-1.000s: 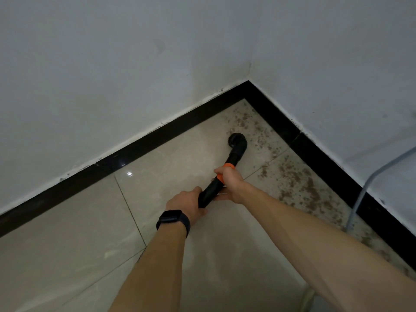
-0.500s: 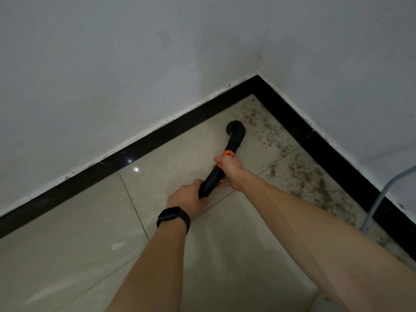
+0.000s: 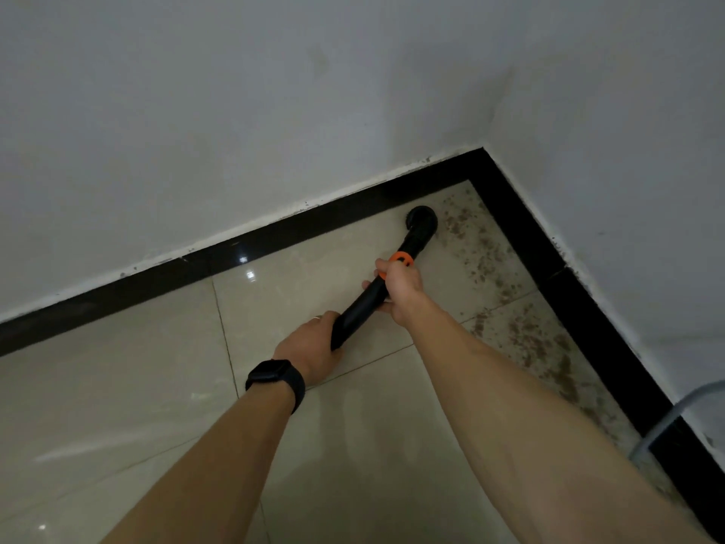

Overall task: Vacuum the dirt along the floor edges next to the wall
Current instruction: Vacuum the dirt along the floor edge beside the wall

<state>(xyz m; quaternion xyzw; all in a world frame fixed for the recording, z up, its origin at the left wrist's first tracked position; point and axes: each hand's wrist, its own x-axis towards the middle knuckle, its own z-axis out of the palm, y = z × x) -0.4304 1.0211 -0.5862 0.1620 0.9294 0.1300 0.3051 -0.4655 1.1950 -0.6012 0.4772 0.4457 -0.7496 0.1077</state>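
Note:
A black vacuum tube [image 3: 365,304] with an orange ring [image 3: 401,260] slants up toward the room corner. Its round nozzle [image 3: 421,219] sits on the beige tile just below the black skirting [image 3: 314,225] of the left wall. My left hand [image 3: 312,347], with a black watch on the wrist, grips the tube's lower end. My right hand [image 3: 400,292] grips the tube just under the orange ring. Brown dirt [image 3: 490,265] is strewn to the right of the nozzle and runs down along the right wall's skirting [image 3: 580,308].
Two white walls meet in a corner at the upper right. A grey cable or thin pipe [image 3: 674,410] curves down by the right wall at the frame's lower right. Glossy beige tiles [image 3: 117,406] stretch to the left and toward me.
The nozzle has slid up the tile, closer to the left wall's skirting and the corner. Both hands kept their grip and moved with it. The view shifted so the corner lies further right.

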